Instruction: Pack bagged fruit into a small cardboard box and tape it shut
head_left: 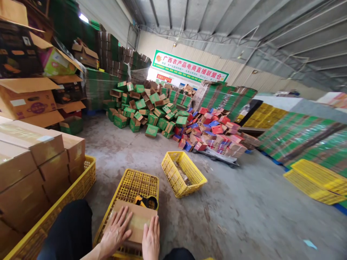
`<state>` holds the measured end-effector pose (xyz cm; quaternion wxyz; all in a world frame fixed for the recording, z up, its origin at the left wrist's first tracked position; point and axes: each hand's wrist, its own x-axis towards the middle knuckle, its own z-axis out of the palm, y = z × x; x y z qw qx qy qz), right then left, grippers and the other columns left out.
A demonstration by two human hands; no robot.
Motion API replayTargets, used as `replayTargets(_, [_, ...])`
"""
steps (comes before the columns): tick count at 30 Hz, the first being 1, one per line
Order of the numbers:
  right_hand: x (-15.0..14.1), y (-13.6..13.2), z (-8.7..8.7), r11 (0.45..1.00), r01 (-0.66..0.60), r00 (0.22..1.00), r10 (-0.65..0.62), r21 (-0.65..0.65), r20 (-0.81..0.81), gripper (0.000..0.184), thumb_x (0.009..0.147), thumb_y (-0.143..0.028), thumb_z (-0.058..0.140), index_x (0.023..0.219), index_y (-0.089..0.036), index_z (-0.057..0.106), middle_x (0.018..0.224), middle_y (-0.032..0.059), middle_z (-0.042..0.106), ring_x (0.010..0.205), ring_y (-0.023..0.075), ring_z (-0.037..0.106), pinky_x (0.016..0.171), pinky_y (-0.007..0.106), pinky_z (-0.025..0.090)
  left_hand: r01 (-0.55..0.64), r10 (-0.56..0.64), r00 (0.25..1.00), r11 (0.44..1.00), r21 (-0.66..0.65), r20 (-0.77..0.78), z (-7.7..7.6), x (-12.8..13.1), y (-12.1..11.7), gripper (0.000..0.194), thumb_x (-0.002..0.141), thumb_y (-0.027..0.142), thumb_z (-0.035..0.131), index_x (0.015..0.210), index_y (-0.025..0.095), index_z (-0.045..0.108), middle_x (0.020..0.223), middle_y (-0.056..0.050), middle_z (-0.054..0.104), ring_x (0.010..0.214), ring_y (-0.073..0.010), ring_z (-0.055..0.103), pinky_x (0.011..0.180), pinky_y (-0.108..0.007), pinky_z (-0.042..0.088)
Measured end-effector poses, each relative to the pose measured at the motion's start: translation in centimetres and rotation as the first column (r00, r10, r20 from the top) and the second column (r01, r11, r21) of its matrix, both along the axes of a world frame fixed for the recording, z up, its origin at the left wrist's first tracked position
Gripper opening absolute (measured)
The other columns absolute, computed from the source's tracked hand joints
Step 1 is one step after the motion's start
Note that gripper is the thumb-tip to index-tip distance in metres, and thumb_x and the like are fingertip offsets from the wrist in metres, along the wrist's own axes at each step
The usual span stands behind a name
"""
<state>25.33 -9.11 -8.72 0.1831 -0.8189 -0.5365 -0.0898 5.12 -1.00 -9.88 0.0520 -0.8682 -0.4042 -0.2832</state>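
Note:
A small brown cardboard box (137, 218) lies on an upturned yellow plastic crate (134, 182) right in front of me. My left hand (115, 231) lies flat on the box's left part, fingers spread. My right hand (151, 240) rests flat on the box's right edge, fingers stretched out together. A yellow and black tape dispenser (146, 201) sits on the crate just behind the box. My knee in black trousers (69, 229) is at the lower left.
Sealed brown cartons (32, 159) are stacked in a yellow crate at left. Another yellow crate (183, 173) stands on the concrete floor ahead. Heaps of green boxes (146, 108) and red-blue boxes (214, 131) lie beyond. Wrapped flat cartons (303, 139) and yellow crates (317, 178) are at right.

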Motion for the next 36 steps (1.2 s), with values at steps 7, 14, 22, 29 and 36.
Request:
replayTargets(7, [-2.0, -0.9, 0.8, 0.994, -0.023, 0.999, 0.027, -0.106, 0.035, 0.075, 0.105, -0.059, 0.015, 0.150, -0.012, 0.053, 0.155, 0.0206, 0.048, 0.145, 0.0369, 0.046, 0.113, 0.061, 0.043, -0.012, 0.012, 1.000, 1.000, -0.009, -0.006, 0.6, 0.1, -0.5, 0.074, 0.097, 0.039, 0.056, 0.164, 0.027, 0.029, 0.165, -0.013, 0.038, 0.152, -0.0369, 0.035, 0.120, -0.059, 0.031])
replayTargets(14, [-7.3, -0.5, 1.3, 0.996, -0.087, 0.996, 0.087, -0.034, -0.018, 0.059, 0.108, -0.045, 0.025, 0.146, -0.017, 0.059, 0.153, 0.0159, 0.053, 0.142, 0.0320, 0.051, 0.116, 0.053, 0.044, 0.061, -0.061, 0.998, 0.998, -0.025, -0.026, 0.8, -1.3, 0.1, 0.067, 0.100, 0.047, 0.054, 0.162, 0.029, 0.034, 0.165, -0.009, 0.038, 0.151, -0.0328, 0.038, 0.118, -0.049, 0.037])
replayTargets(22, [-2.7, -3.6, 2.3, 0.989, -0.080, 0.995, 0.086, -0.121, 0.049, 0.067, 0.106, -0.058, 0.021, 0.150, -0.021, 0.054, 0.154, 0.0150, 0.052, 0.142, 0.0334, 0.052, 0.115, 0.058, 0.043, -0.009, 0.009, 1.000, 0.993, -0.116, -0.002, 1.2, -5.8, 1.3, 0.067, 0.105, 0.041, 0.044, 0.166, 0.030, 0.019, 0.164, -0.005, 0.041, 0.151, -0.0278, 0.039, 0.123, -0.049, 0.029])
replayTargets(29, [-3.0, -4.6, 0.2, 0.997, 0.014, 0.995, -0.007, -0.072, 0.095, 0.079, 0.104, -0.066, 0.019, 0.145, -0.012, 0.060, 0.152, 0.0200, 0.052, 0.141, 0.0390, 0.051, 0.112, 0.061, 0.044, -0.077, 0.081, 0.996, 0.994, -0.077, 0.039, 1.1, -6.5, -0.7, 0.069, 0.106, 0.047, 0.039, 0.167, 0.024, 0.014, 0.164, -0.010, 0.040, 0.150, -0.0290, 0.040, 0.119, -0.047, 0.038])
replayTargets(36, [-9.9, -1.9, 0.6, 0.984, -0.177, 0.984, 0.177, 0.004, 0.012, 0.059, 0.108, -0.044, 0.024, 0.145, -0.015, 0.060, 0.152, 0.0156, 0.054, 0.141, 0.0320, 0.053, 0.117, 0.052, 0.043, 0.067, -0.067, 0.998, 0.997, -0.047, 0.003, 1.2, -3.4, -3.8, 0.066, 0.105, 0.044, 0.045, 0.165, 0.023, 0.026, 0.165, -0.009, 0.038, 0.150, -0.0325, 0.039, 0.120, -0.045, 0.037])
